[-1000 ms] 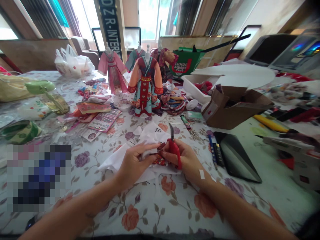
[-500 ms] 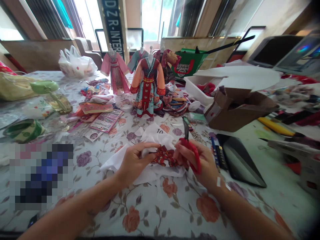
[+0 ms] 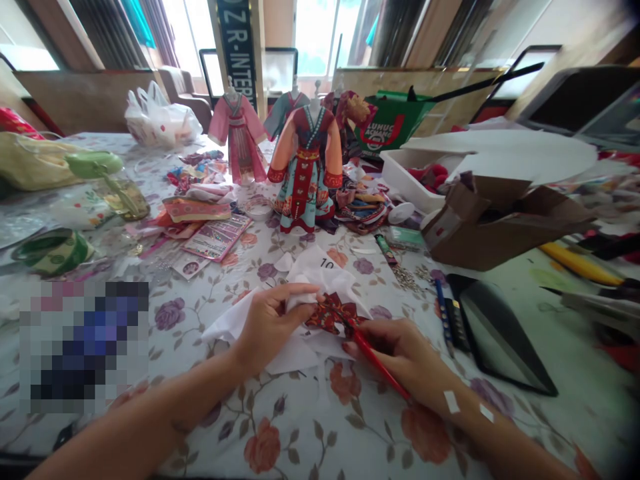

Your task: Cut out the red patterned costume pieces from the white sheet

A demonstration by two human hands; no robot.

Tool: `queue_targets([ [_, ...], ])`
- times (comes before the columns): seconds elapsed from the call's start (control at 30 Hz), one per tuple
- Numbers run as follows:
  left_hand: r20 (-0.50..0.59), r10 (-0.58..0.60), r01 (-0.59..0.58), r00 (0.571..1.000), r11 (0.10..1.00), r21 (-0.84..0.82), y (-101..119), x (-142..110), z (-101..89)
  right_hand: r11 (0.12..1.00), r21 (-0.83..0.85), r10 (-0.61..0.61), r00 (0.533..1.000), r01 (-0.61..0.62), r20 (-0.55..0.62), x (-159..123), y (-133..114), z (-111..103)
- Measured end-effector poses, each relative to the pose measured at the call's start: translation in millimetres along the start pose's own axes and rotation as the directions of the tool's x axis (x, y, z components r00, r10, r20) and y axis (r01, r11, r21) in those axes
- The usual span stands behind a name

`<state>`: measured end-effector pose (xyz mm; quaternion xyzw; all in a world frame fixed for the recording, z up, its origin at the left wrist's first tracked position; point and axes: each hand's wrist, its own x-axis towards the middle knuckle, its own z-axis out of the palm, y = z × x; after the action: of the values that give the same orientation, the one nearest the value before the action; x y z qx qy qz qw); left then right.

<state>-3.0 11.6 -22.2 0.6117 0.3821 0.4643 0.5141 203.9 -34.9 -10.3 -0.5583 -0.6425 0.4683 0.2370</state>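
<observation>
The left hand (image 3: 273,327) closes narrowly on a white cloth (image 3: 233,327) beside a red patterned fabric scrap (image 3: 333,315) on the floral tablecloth (image 3: 320,427), while the right hand (image 3: 400,357) grips closed red-handled scissors (image 3: 377,367) tightly, their tips lying against the scrap near the person.

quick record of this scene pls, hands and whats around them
left hand: fingers on white cloth, next to red patterned fabric
right hand: holds red-handled tool, tip at the fabric, exact kind unclear
nearby: paper marked 10, blue pen, dark tablet
surface: floral tablecloth
beyond: costumed doll on stand, cardboard box
</observation>
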Motion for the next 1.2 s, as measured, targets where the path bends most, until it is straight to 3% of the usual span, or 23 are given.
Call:
queue_targets([
  [0.17,0.031,-0.084,0.085,0.996,0.995,-0.06,-1,0,0.3,0.968,-0.235,-0.112,0.991,0.091,-0.076,-2,-1,-3],
  [0.5,0.058,-0.068,0.071,0.996,0.996,-0.05,-2,0,-0.4,0.871,-0.468,-0.217,0.971,0.148,-0.097,-2,7,-2],
  [0.8,0.042,0.037,-0.039,0.998,0.998,0.042,5,1,-0.6,0.838,-0.513,-0.28,0.953,0.183,-0.117,-2,8,0],
  [1.2,0.022,-0.011,0.011,1.0,1.0,0.006,3,0,-0.7,0.815,-0.546,-0.308,0.943,0.191,-0.129,-1,10,1],
])
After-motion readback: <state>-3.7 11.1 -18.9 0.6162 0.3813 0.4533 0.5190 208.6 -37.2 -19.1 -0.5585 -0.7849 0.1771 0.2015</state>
